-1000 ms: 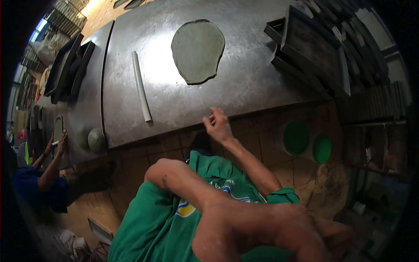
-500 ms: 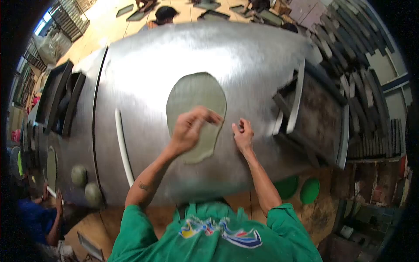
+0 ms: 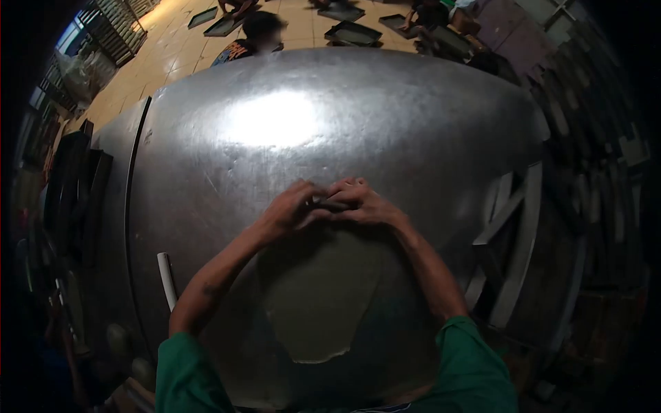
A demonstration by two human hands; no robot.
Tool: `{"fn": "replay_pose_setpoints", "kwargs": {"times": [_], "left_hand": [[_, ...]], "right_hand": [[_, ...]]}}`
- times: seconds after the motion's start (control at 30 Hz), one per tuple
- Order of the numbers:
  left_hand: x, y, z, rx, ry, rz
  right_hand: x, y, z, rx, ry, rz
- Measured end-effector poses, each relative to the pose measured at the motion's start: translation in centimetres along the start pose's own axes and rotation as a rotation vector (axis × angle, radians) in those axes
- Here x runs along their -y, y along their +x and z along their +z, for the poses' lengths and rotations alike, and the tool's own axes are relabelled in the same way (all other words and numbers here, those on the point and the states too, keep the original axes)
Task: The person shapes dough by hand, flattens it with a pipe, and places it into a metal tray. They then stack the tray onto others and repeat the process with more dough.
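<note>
A wide metal table (image 3: 427,117) fills the view. On it lies a flat dough sheet (image 3: 320,296), stretching from the near edge up to the hands. The left hand (image 3: 292,206) and right hand (image 3: 361,203) meet at its far edge, fingers pinched on the dough there

counter (image 3: 427,131): brushed sheet metal, smooth, glossy with a bright glare patch | dough sheet (image 3: 323,303): soft, matt, grey-green, smooth face, ragged near edge | rolling pipe (image 3: 166,279): white plastic, smooth, slight sheen | sleeves (image 3: 475,372): green cloth, matt | floor (image 3: 172,41): tan tiles, faintly shiny | trays (image 3: 509,255): dull dark metal
</note>
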State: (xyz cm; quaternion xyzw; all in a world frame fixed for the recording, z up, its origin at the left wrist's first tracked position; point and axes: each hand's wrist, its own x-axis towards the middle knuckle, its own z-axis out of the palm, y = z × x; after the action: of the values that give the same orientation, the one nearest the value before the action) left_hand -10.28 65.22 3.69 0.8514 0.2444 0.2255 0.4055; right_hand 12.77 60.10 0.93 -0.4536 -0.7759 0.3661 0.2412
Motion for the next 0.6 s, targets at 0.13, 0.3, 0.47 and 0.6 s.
{"fn": "replay_pose_setpoints", "kwargs": {"times": [0.13, 0.3, 0.47, 0.6], "left_hand": [[3.1, 0.4, -1.1, -0.031, 0.452, 0.437], [2.1, -0.9, 1.6, -0.179, 0.496, 0.183], [-7.3, -5.8, 0.8, -0.396, 0.442, 0.524], [-20.1, -11.9, -0.5, -0.43, 0.528, 0.707]], "right_hand": [[1.0, -0.6, 1.0, -0.077, 0.048, -0.02], [3.4, -1.0, 3.8, -0.748, -0.023, -0.102], [9.2, -6.7, 5.6, -1.058, -0.473, -0.448], [21.4, -14.1, 5.6, -1.255, -0.529, -0.543]]}}
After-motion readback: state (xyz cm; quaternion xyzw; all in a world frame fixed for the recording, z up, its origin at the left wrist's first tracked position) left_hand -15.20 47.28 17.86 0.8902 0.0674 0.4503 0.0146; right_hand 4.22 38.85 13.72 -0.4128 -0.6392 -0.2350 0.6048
